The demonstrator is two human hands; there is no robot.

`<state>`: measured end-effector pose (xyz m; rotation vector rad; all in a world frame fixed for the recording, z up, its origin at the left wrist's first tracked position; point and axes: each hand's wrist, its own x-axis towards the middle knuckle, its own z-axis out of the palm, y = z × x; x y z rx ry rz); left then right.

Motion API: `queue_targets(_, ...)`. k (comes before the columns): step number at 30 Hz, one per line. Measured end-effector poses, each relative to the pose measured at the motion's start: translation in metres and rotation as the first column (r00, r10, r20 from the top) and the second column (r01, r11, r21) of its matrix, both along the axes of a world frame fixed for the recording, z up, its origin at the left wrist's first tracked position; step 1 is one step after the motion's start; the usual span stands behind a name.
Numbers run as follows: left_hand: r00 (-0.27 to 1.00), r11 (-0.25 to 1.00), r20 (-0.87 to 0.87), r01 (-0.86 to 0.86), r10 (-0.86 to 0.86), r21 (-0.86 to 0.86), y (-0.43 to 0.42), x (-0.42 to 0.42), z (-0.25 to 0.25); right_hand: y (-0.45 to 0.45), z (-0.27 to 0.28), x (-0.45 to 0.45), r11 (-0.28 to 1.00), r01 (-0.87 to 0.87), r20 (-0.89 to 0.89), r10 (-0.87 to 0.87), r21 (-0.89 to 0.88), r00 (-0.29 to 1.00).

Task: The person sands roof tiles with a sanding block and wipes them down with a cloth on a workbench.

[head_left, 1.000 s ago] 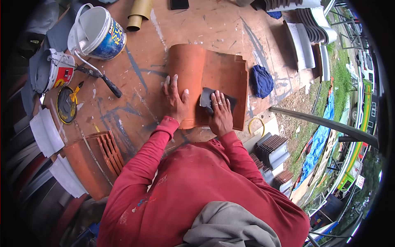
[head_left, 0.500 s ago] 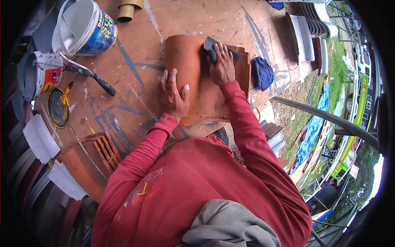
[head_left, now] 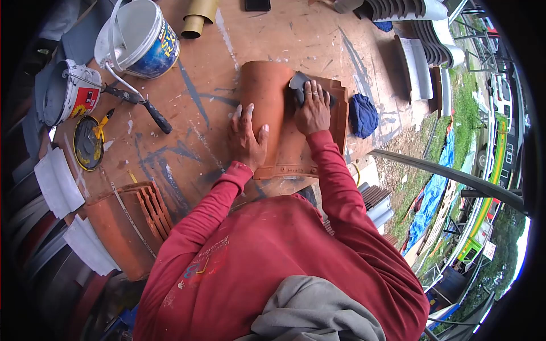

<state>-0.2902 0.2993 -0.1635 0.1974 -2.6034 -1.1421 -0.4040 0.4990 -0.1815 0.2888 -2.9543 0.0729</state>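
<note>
A terracotta roof tile (head_left: pixel 263 108) lies on the wooden table, its rounded barrel on the left and its flatter pan on the right. My left hand (head_left: pixel 248 137) rests with spread fingers against the barrel's left side, near the lower end. On the upper part of the pan, my right hand (head_left: pixel 314 108) presses a dark, curled sheet of sandpaper (head_left: pixel 298 84) against the surface. The fingers cover most of that sheet. A bunched navy cloth (head_left: pixel 363 116) sits just right of the tile.
Left stand a white paint bucket (head_left: pixel 151 48), a smaller paint can (head_left: pixel 79 94), a roller handle (head_left: pixel 156 116) and a lid with a yellow-handled brush (head_left: pixel 89 142). Another tile (head_left: pixel 122 227) lies lower left. Stacked tiles (head_left: pixel 415 65) occupy the upper right; a metal bar (head_left: pixel 449 173) crosses beyond the table edge.
My right hand and the sandpaper have slid slightly down the pan toward me. The left hand stays on the barrel. The whole view has shifted a little.
</note>
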Motion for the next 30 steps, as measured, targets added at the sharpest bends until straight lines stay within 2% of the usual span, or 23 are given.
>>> queue_targets(1,1.0,1.0,0.008,-0.001,0.001,-0.002,-0.003,-0.002,0.001,0.0,0.0,-0.011,0.999,0.001,-0.05,-0.003,-0.051,0.999)
queue_targets(3,1.0,1.0,0.022,0.003,-0.002,-0.015,-0.002,0.002,0.006,-0.001,0.001,-0.032,0.999,0.031,-0.037,-0.029,0.045,0.999)
queue_targets(5,1.0,0.999,0.026,-0.005,0.007,-0.045,-0.003,0.008,0.007,-0.001,0.004,-0.009,0.999,0.033,-0.059,-0.035,-0.025,0.998)
queue_targets(6,1.0,1.0,0.02,0.001,-0.001,-0.022,-0.003,0.008,0.004,0.004,-0.001,0.01,1.0,0.021,-0.051,-0.022,-0.017,0.998)
queue_targets(9,0.999,1.0,0.03,-0.017,0.017,-0.008,-0.005,-0.001,0.002,0.007,0.001,-0.01,1.0,-0.01,0.001,0.01,0.015,1.0)
queue_targets(11,0.999,1.0,0.036,-0.002,0.002,-0.001,-0.003,0.002,0.006,0.011,0.001,-0.037,0.993,-0.04,-0.032,0.037,-0.113,0.999)
queue_targets(13,1.0,1.0,0.029,0.003,-0.003,-0.018,-0.001,0.01,0.008,0.013,-0.002,-0.03,0.996,0.027,0.024,-0.025,-0.088,0.999)
queue_targets(15,0.998,1.0,0.064,-0.014,0.016,-0.028,-0.001,0.003,0.006,0.01,0.002,-0.004,0.985,-0.061,0.061,0.072,-0.164,0.996)
queue_targets(16,1.0,0.999,0.023,-0.015,0.016,-0.035,-0.001,0.002,0.0,0.009,0.005,0.006,0.991,-0.037,0.094,0.049,-0.131,0.994)
queue_targets(20,0.999,0.999,0.029,-0.017,0.018,-0.039,0.0,0.003,0.002,0.016,0.014,-0.027,0.98,-0.11,0.098,0.127,-0.165,0.987)
queue_targets(23,1.0,0.999,0.023,-0.013,0.014,-0.044,0.0,0.004,-0.001,0.009,0.013,-0.016,0.962,-0.036,0.127,0.073,-0.272,0.989)
queue_targets(25,0.999,0.998,-0.017,-0.036,0.035,-0.055,-0.002,-0.002,0.002,0.004,0.009,0.021,0.952,-0.044,0.201,0.109,-0.303,0.973)
queue_targets(27,0.999,0.999,0.029,-0.033,0.034,-0.032,0.001,0.003,-0.004,0.0,0.008,0.016,0.947,-0.045,0.231,0.123,-0.317,0.965)
queue_targets(29,0.996,0.999,0.079,-0.049,0.051,-0.024,0.002,0.005,-0.007,-0.004,-0.003,-0.01,0.851,-0.077,0.129,0.167,-0.52,0.977)
queue_targets(30,0.999,0.999,0.036,-0.04,0.041,-0.02,0.002,0.004,-0.007,-0.012,0.003,-0.032,0.836,-0.019,0.245,0.183,-0.548,0.952)
